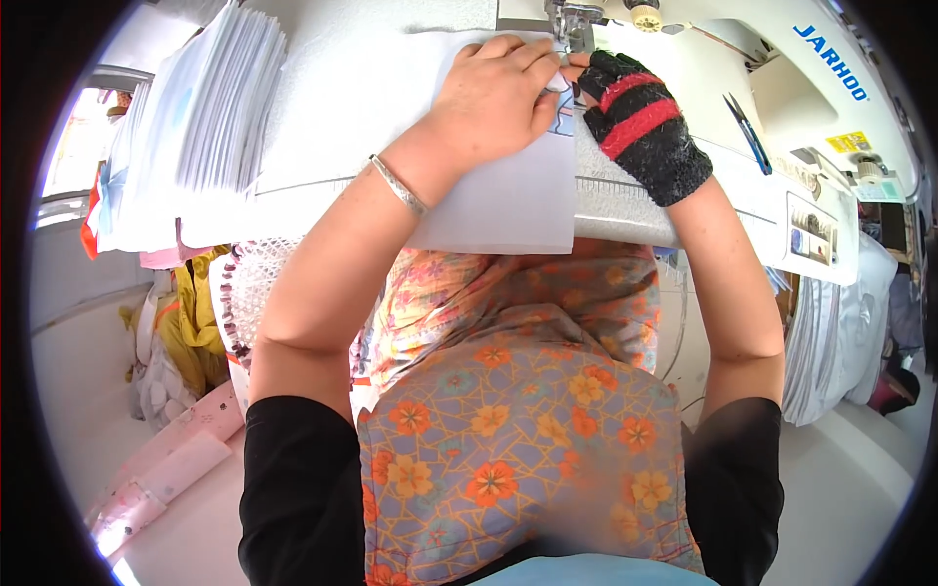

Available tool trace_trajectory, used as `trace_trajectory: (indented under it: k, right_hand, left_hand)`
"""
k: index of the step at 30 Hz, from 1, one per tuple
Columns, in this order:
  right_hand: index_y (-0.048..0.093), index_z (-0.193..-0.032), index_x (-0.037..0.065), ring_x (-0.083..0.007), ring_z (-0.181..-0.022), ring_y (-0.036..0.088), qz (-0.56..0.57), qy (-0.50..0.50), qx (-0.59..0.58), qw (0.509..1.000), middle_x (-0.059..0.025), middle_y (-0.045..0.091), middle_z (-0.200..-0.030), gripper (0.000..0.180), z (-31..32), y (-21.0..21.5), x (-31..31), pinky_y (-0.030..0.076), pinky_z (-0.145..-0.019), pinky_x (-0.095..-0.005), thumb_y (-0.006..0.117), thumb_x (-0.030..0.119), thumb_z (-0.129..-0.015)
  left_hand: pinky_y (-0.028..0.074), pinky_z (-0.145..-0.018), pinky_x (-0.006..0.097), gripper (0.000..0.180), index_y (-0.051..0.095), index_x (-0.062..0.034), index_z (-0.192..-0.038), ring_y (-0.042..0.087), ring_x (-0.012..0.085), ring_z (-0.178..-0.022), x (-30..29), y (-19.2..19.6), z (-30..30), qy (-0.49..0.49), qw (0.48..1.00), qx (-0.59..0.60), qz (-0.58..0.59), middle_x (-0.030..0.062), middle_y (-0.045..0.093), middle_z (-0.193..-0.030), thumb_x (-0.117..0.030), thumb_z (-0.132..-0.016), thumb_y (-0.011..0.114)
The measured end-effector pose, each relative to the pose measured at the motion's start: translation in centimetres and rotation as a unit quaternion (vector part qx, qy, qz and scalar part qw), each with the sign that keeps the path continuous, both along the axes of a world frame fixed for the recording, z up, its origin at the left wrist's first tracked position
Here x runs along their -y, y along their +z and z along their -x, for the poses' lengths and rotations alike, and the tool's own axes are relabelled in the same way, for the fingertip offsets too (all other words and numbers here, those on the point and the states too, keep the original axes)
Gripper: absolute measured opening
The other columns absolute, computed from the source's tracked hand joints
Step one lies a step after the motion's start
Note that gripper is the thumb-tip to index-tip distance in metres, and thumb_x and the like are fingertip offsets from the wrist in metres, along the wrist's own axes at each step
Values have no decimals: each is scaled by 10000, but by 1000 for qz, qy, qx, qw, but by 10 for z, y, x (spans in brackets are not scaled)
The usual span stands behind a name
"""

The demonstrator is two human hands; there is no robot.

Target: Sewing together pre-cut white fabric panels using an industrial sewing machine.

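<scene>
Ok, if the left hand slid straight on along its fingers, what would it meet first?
Probably the metal presser foot, just beyond the fingertips of the left hand. The gloved right hand lies close beside that line, and depth is unclear, so its fingertips might come first.

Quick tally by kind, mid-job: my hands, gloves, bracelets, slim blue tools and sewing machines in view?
Hands: 2 (left hand, right hand)
Black-and-red glove: 1
Silver bracelet: 1
Slim blue tool: 1
Sewing machine, partly shown: 1
Total: 6
</scene>
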State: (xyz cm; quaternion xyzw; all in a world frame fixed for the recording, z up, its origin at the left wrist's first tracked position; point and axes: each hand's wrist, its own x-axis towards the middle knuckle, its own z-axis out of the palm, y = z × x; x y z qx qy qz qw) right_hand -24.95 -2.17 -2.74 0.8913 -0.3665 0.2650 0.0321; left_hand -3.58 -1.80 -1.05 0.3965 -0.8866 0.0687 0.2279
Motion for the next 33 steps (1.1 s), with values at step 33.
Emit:
trace_trajectory:
  k: [33]
  right_hand:
    - [673,-1112,42,-322,-1027,627,-9,1,-16,1000,-126,667,-1143,310,-6,17,-19,496,-942,-418,586,28,-814]
  left_hand:
    - [504,-927,383,262,654,4,-1063,629,270,-1042,-21,9,-7,-73,997,-29,25,111,640,-1120,-122,-835,630]
